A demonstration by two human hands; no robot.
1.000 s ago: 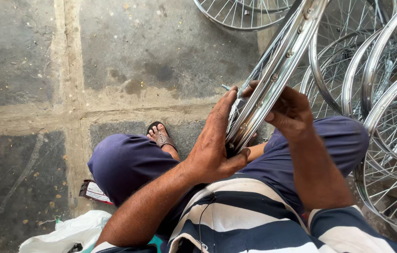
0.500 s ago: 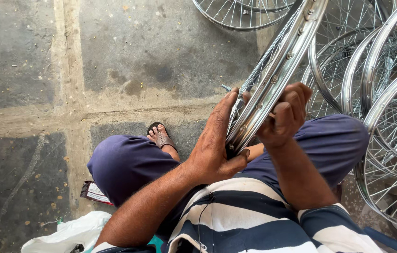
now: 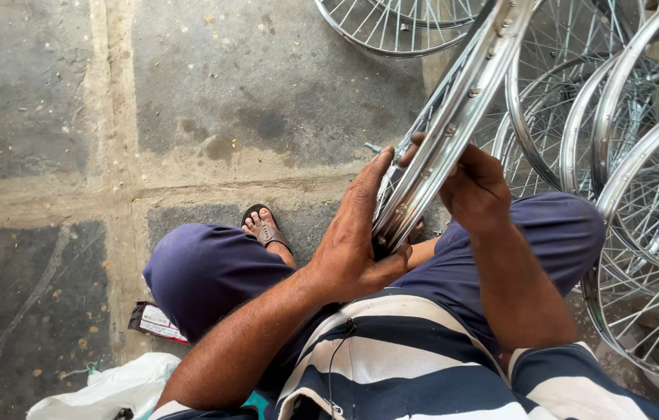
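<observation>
A bare silver wheel rim (image 3: 454, 132) is held edge-up over the lap, braced by the left hand (image 3: 356, 241) w/ fingers wrapped round its near end, steadied by the right hand (image 3: 477, 187) (fingers curled over the rim edge, tips hidden), spoked wheels (image 3: 640, 155) stacked at right.

Shiny spoked wheel rim (image 3: 454, 124), tilted, apparently edge-on.

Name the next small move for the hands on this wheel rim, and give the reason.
Probably turn the wheel rim a little to bring the next spoke nipple under the right hand. The left hand steadies its lower edge on the lap, while the right hand's fingertips work at the rim's inner face.
</observation>
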